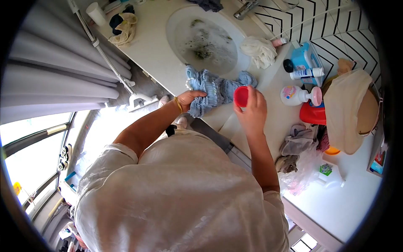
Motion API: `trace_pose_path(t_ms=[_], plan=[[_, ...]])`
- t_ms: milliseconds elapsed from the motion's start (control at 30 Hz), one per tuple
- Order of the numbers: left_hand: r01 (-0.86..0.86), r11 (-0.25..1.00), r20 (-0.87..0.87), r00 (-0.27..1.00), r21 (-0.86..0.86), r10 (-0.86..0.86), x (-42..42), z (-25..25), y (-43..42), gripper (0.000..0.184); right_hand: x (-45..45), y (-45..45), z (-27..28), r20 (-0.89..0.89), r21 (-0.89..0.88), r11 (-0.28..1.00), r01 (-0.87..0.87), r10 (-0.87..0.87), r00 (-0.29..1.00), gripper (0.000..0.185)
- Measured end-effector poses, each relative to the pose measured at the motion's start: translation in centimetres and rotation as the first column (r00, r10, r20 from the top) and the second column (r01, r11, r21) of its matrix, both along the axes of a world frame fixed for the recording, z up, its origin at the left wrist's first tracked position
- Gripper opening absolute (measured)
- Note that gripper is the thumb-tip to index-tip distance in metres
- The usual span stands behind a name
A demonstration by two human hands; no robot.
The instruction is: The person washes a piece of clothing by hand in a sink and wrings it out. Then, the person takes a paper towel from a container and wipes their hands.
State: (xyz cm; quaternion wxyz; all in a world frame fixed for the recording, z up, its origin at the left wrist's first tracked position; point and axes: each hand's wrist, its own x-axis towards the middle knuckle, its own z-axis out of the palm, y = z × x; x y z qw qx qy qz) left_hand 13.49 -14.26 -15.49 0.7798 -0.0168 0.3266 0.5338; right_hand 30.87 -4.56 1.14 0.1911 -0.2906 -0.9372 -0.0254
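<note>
My left hand (191, 100) grips one end of a blue ruffled garment (214, 92), which lies over the counter's front edge beside the sink. White bead-like trim shows near the fingers. In my right hand (253, 110) is a small red cap (241, 96), held just right of the garment with its opening facing up. What the cap contains, if anything, I cannot make out. Behind the garment, the oval sink (172, 31) holds sudsy water with dark bits in it.
A white cloth (259, 51) lies at the sink's right rim. Farther right stand a blue jug (303, 56), a white pump bottle (292, 95) and a red container (311, 113). A faucet (245, 9) rises behind; a mop (105, 54) leans at left.
</note>
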Motion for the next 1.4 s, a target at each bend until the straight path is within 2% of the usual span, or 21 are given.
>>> trace_pose_path(t_ms=[100, 333, 533, 633, 700, 733, 833, 867, 967, 1000, 1100, 1200, 1233, 1267, 1300, 1400], plan=[[-0.002, 1.0, 0.027, 1.0, 0.016, 0.002, -0.2, 1.3, -0.1, 0.031, -2.0, -0.2, -0.6, 0.094, 0.004, 0.997, -0.078, 0.077, 0.993, 0.059], [-0.007, 0.999, 0.104, 0.995, 0.034, 0.003, -0.2, 1.4, -0.1, 0.032, -3.5, 0.0, -1.8, 0.089, -0.025, 0.993, -0.114, 0.116, 0.989, 0.056], [-0.03, 0.997, 0.111, 0.994, 0.077, 0.021, 0.0, 0.7, -0.1, 0.028, -3.2, 0.2, -2.5, -0.097, -0.219, 0.974, -0.055, 0.034, 0.995, 0.055], [-0.03, 0.998, 0.132, 0.991, 0.051, 0.023, 0.0, 0.1, 0.1, 0.029, -2.4, 0.0, -1.8, -0.221, -0.329, 0.944, 0.003, -0.08, 0.972, 0.055], [-0.004, 0.999, 0.158, 0.987, 0.045, -0.003, -0.1, 0.2, 0.1, 0.028, -0.9, 0.1, -0.8, -0.251, -0.347, 0.931, 0.115, -0.21, 0.945, 0.054], [0.01, 0.999, 0.17, 0.985, 0.042, -0.017, -0.2, 0.4, 0.0, 0.028, 0.0, 0.4, -0.4, -0.266, -0.356, 0.919, 0.171, -0.275, 0.924, 0.054], [-0.005, 0.994, -0.048, 0.999, -0.109, 0.0, -0.1, 0.2, 0.1, 0.029, 4.6, 2.1, -0.5, -0.326, -0.396, 0.855, 0.335, -0.472, 0.819, 0.053], [-0.02, 0.999, 0.029, 0.999, -0.046, 0.021, 0.0, -0.1, 0.1, 0.03, 6.5, 3.0, -0.6, -0.349, -0.407, 0.825, 0.392, -0.537, 0.768, 0.05], [0.045, 0.997, 0.101, 0.994, -0.061, -0.039, -0.1, 1.2, 0.2, 0.032, 12.9, 6.0, -1.3, -0.346, -0.455, 0.725, 0.517, -0.679, 0.648, 0.046], [0.048, 0.998, 0.111, 0.993, -0.037, -0.044, -0.2, 1.1, 0.1, 0.032, 14.8, 7.1, -2.1, -0.325, -0.384, 0.692, 0.611, -0.721, 0.612, 0.043], [0.067, 0.998, 0.114, 0.991, -0.01, -0.066, -0.1, 1.5, 0.2, 0.034, 18.9, 9.2, -3.6, -0.371, -0.427, 0.66, 0.619, -0.751, 0.546, 0.045], [0.076, 0.997, 0.155, 0.985, 0.006, -0.076, -0.1, 1.1, 0.3, 0.037, 20.1, 9.9, -3.5, -0.451, -0.723, 0.581, 0.375, -0.807, 0.381, 0.048], [0.076, 0.997, 0.18, 0.981, 0.012, -0.077, 0.0, 1.1, 0.4, 0.038, 20.4, 10.2, -3.6, -0.419, -0.716, 0.57, 0.404, -0.813, 0.404, 0.049], [0.047, 0.999, 0.117, 0.992, -0.003, -0.046, 0.3, 1.1, 0.4, 0.026, 20.9, 10.6, -3.9, -0.386, -0.707, 0.559, 0.433, -0.818, 0.427, 0.05], [0.054, 0.999, 0.112, 0.992, 0.0, -0.054, 0.2, 0.8, 0.3, 0.03, 21.0, 10.8, -4.0, -0.351, -0.697, 0.55, 0.46, -0.821, 0.45, 0.05], [0.075, 0.997, 0.101, 0.992, -0.005, -0.074, -0.1, -0.1, 0.2, 0.04, 21.1, 11.4, -4.6, -0.376, -0.495, 0.681, 0.539, -0.728, 0.574, 0.052]])
